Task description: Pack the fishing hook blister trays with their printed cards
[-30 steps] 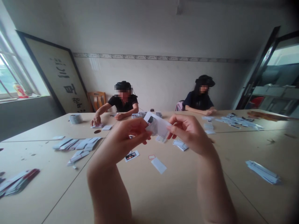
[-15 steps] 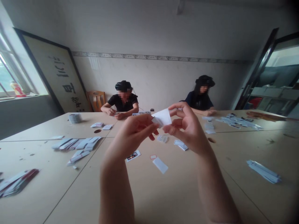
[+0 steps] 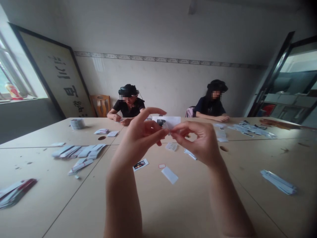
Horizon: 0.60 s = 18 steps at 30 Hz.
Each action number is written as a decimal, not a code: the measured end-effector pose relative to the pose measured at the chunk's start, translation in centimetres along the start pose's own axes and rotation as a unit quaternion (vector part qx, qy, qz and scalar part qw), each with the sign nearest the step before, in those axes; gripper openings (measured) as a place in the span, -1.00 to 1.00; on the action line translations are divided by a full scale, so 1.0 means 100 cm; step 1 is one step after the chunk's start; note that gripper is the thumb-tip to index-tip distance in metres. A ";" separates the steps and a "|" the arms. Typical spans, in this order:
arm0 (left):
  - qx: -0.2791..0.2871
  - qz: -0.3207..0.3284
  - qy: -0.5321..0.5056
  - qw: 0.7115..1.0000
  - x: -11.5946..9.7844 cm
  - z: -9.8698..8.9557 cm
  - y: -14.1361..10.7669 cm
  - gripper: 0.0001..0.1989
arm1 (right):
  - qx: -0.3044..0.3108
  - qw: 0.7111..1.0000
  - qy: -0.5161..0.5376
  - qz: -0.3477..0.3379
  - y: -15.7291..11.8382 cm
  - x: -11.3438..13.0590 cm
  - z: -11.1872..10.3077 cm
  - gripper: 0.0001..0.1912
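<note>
Over the middle of the table I hold up a small white card (image 3: pixel 174 121) with a dark picture at its left end. My left hand (image 3: pixel 142 132) is closed on it, thumb along the lower edge and index finger raised and curved above. Fingertips of my right hand (image 3: pixel 199 140) pinch the card's lower edge close to the left thumb. Something clear or whitish shows at the pinch, too small to make out. Beneath the hands lie a printed photo card (image 3: pixel 140 164), a blank white card (image 3: pixel 169 175) and a small red-bordered label (image 3: pixel 161 166).
Stacks of cards (image 3: pixel 79 152) cover the left side, with another pile (image 3: pixel 17 193) at the near left. A strip-like bundle (image 3: pixel 278 181) lies at right, loose cards (image 3: pixel 251 129) behind it. Two people (image 3: pixel 128 107) (image 3: pixel 210 105) sit across the table (image 3: pixel 178 208).
The card has turned, so its dark picture now shows. My right fingers have moved from its upper right corner to its lower edge. My left index finger has lifted.
</note>
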<state>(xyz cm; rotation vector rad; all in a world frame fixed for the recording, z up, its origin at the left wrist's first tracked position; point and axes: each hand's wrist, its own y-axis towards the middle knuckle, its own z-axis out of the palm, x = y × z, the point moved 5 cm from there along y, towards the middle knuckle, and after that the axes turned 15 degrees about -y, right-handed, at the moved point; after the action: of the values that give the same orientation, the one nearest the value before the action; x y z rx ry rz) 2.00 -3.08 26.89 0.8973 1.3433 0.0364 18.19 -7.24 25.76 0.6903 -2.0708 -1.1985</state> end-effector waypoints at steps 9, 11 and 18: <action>-0.049 -0.011 0.074 0.996 0.002 -0.001 0.005 -0.84 | 0.052 0.989 0.104 0.093 -0.001 -0.014 0.007 -0.93; -0.055 -0.013 0.076 0.996 0.002 -0.001 0.005 -0.83 | 0.046 0.984 0.128 0.113 -0.001 -0.017 0.007 -0.90; -0.062 -0.021 0.065 0.996 0.001 0.003 0.005 -0.76 | 0.050 0.967 0.199 0.148 -0.003 -0.016 0.010 -0.89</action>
<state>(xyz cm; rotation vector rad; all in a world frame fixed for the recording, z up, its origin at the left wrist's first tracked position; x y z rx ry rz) 2.47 -2.84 27.02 0.7721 1.4641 0.1452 18.53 -5.63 24.68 0.5854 -1.8215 -0.7240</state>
